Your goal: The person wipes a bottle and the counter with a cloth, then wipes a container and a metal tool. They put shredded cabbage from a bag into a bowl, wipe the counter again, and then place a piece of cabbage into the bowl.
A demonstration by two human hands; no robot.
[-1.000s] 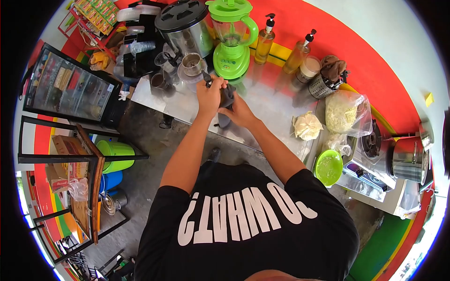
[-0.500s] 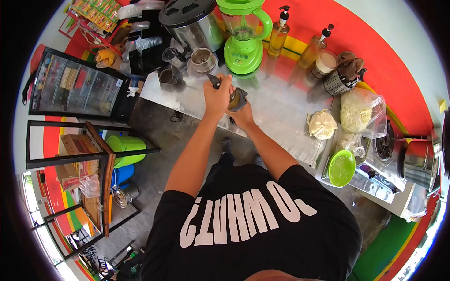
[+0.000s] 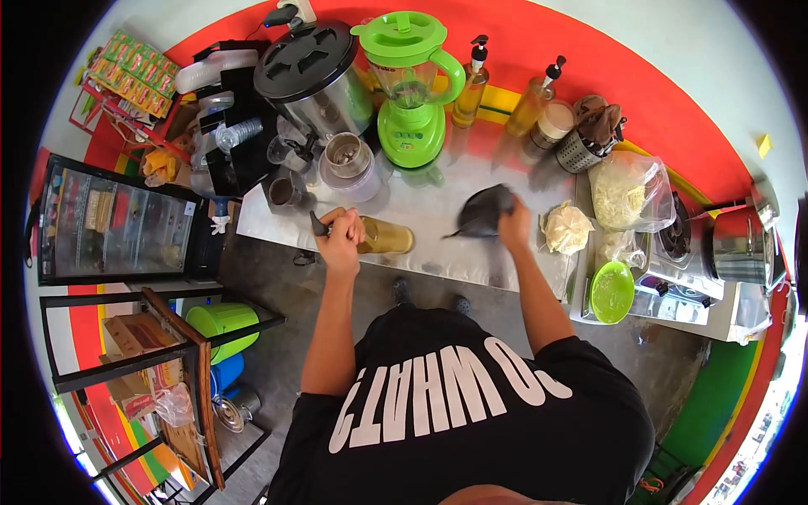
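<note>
My left hand (image 3: 341, 240) is closed around the neck of a pump bottle (image 3: 387, 237) of yellowish liquid. The bottle is tilted over near the front edge of the metal counter, its black spout poking out past my fist to the left and its base pointing right. A dark cloth (image 3: 486, 210) is gripped by my right hand (image 3: 515, 225) above the counter, slightly blurred. Right of that hand lies a crumpled, cream-coloured bundle (image 3: 566, 228). The fingers of my right hand are partly hidden by the cloth.
Along the back of the metal counter (image 3: 429, 202) stand a steel container with a black lid (image 3: 307, 71), a green blender (image 3: 411, 126) and two more pump bottles (image 3: 470, 93). A bag of shredded vegetable (image 3: 631, 194), a green bowl (image 3: 612, 292) and a stove (image 3: 673, 290) are at right.
My hands were together around the bottle and have moved apart. The left has gone left and lower with the bottle; the right has carried the cloth off to the right.
</note>
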